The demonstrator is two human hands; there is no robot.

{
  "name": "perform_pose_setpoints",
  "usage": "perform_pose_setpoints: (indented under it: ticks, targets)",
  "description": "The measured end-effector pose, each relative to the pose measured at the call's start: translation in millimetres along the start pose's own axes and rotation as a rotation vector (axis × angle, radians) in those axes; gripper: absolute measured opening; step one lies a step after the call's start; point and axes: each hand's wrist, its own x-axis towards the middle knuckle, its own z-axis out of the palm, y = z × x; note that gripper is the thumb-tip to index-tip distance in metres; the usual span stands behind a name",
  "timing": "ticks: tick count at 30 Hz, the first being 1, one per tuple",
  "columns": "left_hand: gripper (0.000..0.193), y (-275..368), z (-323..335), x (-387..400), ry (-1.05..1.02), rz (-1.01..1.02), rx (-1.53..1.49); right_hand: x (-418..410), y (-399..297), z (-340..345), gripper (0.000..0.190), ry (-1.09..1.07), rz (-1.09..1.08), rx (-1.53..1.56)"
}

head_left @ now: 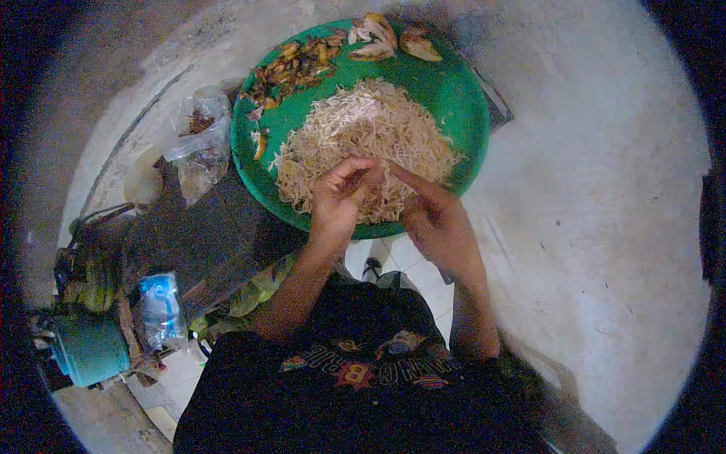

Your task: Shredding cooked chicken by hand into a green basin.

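A round green tray holds a large heap of pale bean sprouts. Over the near part of the heap, my left hand has its thumb and fingertips pinched together. My right hand is just beside it, its index finger pointing at the left fingertips. A small pale piece, perhaps a sprout, shows between the two hands; which hand grips it is unclear. Browned cooked pieces lie along the tray's far left rim, and larger pieces of cooked chicken are at its far edge.
Left of the tray stand clear plastic bags with brown contents. Farther down on the left are a blue and clear packet and a teal plastic container. A pale wall runs along the right. Floor tiles show below the tray.
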Motion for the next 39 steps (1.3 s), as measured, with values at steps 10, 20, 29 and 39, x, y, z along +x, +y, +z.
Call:
perform_pose_setpoints:
  ticks: [10,20,29,39]
  targets:
    - [0.009,10.9,3.1,-5.2,0.098,0.096,0.097,-0.9,-1.3,-4.1,0.045,0.006,-0.070,0.025]
    - [0.008,8.1,6.3,-10.7,0.115,0.168,0.071,8.4,10.8,7.7,0.040,0.204,-0.274,-0.185]
    - [0.016,17.7,-7.0,-7.4,-0.019,-0.010,0.103,2.0,-5.7,-3.3,0.042,-0.055,-0.048,0.053]
    - [0.010,11.6,-8.5,-5.2,-0.089,0.081,0.091,3.1,-4.6,-8.2,0.045,0.183,-0.065,-0.123]
